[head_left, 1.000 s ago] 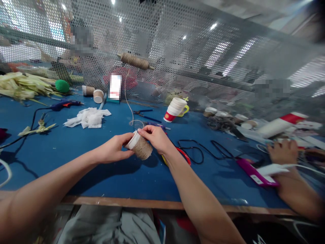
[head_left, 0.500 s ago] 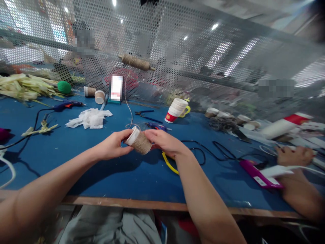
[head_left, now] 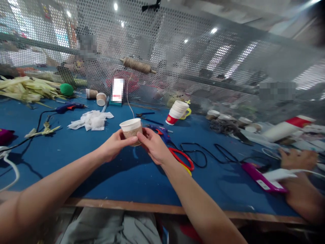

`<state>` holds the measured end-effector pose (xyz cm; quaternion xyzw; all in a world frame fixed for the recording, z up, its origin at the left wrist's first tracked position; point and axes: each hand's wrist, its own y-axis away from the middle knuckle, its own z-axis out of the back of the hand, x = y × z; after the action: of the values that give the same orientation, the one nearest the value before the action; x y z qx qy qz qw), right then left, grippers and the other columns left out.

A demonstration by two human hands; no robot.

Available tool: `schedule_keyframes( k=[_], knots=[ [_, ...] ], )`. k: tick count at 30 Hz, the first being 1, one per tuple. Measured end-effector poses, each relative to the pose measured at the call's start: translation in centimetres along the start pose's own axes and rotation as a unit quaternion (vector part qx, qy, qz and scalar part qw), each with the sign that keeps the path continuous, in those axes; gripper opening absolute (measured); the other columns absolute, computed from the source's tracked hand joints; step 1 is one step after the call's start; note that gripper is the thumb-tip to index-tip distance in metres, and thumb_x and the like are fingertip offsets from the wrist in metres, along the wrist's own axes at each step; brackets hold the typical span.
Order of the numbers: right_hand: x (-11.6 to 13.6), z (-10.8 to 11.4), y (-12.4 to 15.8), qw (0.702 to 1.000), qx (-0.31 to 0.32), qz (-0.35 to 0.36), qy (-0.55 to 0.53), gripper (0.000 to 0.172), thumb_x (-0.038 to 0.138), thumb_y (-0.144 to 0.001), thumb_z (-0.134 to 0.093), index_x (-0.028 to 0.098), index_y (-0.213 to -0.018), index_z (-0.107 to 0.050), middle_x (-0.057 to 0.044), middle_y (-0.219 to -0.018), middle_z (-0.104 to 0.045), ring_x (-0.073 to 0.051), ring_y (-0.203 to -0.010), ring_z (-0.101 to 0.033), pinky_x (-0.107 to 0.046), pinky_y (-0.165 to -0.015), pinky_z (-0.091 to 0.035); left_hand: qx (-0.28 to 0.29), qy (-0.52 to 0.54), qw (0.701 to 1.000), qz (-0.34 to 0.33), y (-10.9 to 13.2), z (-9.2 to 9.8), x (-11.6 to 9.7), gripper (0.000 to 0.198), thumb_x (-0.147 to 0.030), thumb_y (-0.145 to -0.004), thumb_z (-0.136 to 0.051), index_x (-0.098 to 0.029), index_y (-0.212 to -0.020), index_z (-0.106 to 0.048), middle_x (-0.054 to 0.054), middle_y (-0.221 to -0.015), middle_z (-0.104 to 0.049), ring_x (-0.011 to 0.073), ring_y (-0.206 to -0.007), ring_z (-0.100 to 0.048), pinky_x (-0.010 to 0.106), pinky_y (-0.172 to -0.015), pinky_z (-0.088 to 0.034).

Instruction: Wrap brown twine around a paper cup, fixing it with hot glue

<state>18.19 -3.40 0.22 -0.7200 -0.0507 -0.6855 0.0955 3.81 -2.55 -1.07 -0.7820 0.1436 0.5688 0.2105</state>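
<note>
A white paper cup, its side wrapped in brown twine, is held upright above the blue table between both hands. My left hand is closed round its left side, thumb across the front. My right hand grips the right side with its thumb on the wrap. A strand of twine runs from behind the cup up to the twine spool on the mesh screen. Just beyond my right hand lies a blue glue gun, and red-handled scissors are partly hidden by my right forearm.
Stacked paper cups, pliers, white cloth scraps and another glue gun lie further back. Two wrapped cups stand near a phone. A black cable runs to a purple power strip, by another person's hand.
The cup has gone from tilted on its side to upright, its rim now facing up. My right hand has shifted slightly left and down, uncovering the red scissor handle.
</note>
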Motion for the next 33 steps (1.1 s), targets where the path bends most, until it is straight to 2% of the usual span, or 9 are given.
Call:
schedule_keyframes(
  k=[5,11,18,21,24,26,28,30,33],
  knots=[
    [0.0,0.1,0.1,0.999,-0.005,0.015,0.04,0.038,0.047,-0.069,-0.055,0.018,-0.096,-0.055,-0.007,-0.099,-0.061,-0.018,-0.095,-0.054,-0.032,-0.079,-0.044,-0.018,0.048,0.999,0.016,0.1,-0.4,0.2,0.052,-0.032,-0.064,-0.065,-0.01,-0.109,-0.05,0.014,-0.115,-0.054,0.0224,-0.104,-0.051,0.035,-0.094,-0.035],
    [0.1,0.7,-0.1,0.998,-0.026,0.014,0.063,0.037,0.049,-0.071,-0.052,0.017,-0.089,-0.057,-0.007,-0.091,-0.062,-0.016,-0.086,-0.056,-0.031,-0.075,-0.044,0.012,0.054,0.998,0.037,0.2,-0.1,0.4,0.054,-0.026,-0.063,-0.067,-0.009,-0.111,-0.048,0.015,-0.116,-0.053,0.0222,-0.102,-0.052,0.037,-0.093,-0.035],
    [0.3,0.5,-0.2,0.999,-0.02,0.001,0.032,0.035,0.051,-0.071,-0.05,0.017,-0.08,-0.055,-0.006,-0.082,-0.061,-0.014,-0.072,-0.056,-0.027,-0.062,-0.046,0.019,0.058,0.997,0.044,0.1,0.2,-0.2,0.048,-0.023,-0.064,-0.066,-0.011,-0.108,-0.051,0.013,-0.112,-0.056,0.0218,-0.101,-0.053,0.037,-0.093,-0.035],
    [1.7,2.1,-0.3,0.989,-0.093,0.037,0.108,0.035,0.051,-0.071,-0.05,0.016,-0.066,-0.052,-0.002,-0.063,-0.058,-0.011,-0.057,-0.053,-0.025,-0.056,-0.044,-0.004,0.061,0.997,0.039,-0.1,0.8,-0.6,0.046,-0.02,-0.063,-0.066,-0.011,-0.106,-0.053,0.012,-0.109,-0.057,0.0214,-0.101,-0.053,0.035,-0.091,-0.037],
    [3.7,5.0,0.2,0.943,-0.186,0.102,0.258,0.031,0.045,-0.075,-0.047,0.017,-0.063,-0.051,0.001,-0.048,-0.051,-0.01,-0.048,-0.049,-0.025,-0.054,-0.042,-0.025,0.062,0.996,0.055,-0.2,1.1,-1.0,0.044,-0.021,-0.063,-0.066,-0.01,-0.104,-0.053,0.012,-0.109,-0.057,0.0203,-0.097,-0.055,0.033,-0.087,-0.04],
    [4.7,6.9,1.0,0.906,-0.192,0.092,0.365,0.025,0.037,-0.079,-0.042,0.016,-0.072,-0.054,0.0,-0.054,-0.055,-0.011,-0.051,-0.052,-0.024,-0.055,-0.041,-0.03,0.064,0.995,0.065,-0.2,1.2,-1.3,0.044,-0.022,-0.064,-0.066,-0.011,-0.104,-0.052,0.012,-0.109,-0.057,0.0195,-0.095,-0.055,0.031,-0.084,-0.042],
    [4.9,8.1,2.2,0.841,-0.157,0.024,0.518,0.019,0.028,-0.078,-0.044,0.017,-0.088,-0.055,-0.003,-0.067,-0.061,-0.013,-0.06,-0.055,-0.025,-0.058,-0.039,-0.036,0.068,0.995,0.067,-0.2,1.1,-1.4,0.043,-0.023,-0.064,-0.065,-0.012,-0.103,-0.052,0.011,-0.109,-0.057,0.0185,-0.093,-0.056,0.029,-0.082,-0.042],
    [4.2,8.6,3.4,0.753,-0.086,-0.084,0.647,0.027,0.022,-0.073,-0.049,0.016,-0.098,-0.054,-0.007,-0.078,-0.062,-0.017,-0.067,-0.056,-0.025,-0.057,-0.037,-0.05,0.072,0.994,0.063,-0.1,1.0,-1.5,0.041,-0.023,-0.065,-0.065,-0.013,-0.102,-0.052,0.01,-0.108,-0.057,0.0173,-0.091,-0.056,0.028,-0.079,-0.043],
    [2.4,8.1,4.7,0.666,-0.02,-0.196,0.72,0.041,0.017,-0.069,-0.05,0.012,-0.11,-0.049,-0.013,-0.093,-0.06,-0.021,-0.078,-0.056,-0.025,-0.058,-0.036,-0.071,0.071,0.993,0.059,-0.2,1.0,-1.5,0.041,-0.022,-0.065,-0.065,-0.013,-0.102,-0.051,0.01,-0.106,-0.057,0.0163,-0.089,-0.056,0.027,-0.076,-0.044]
  ],
)
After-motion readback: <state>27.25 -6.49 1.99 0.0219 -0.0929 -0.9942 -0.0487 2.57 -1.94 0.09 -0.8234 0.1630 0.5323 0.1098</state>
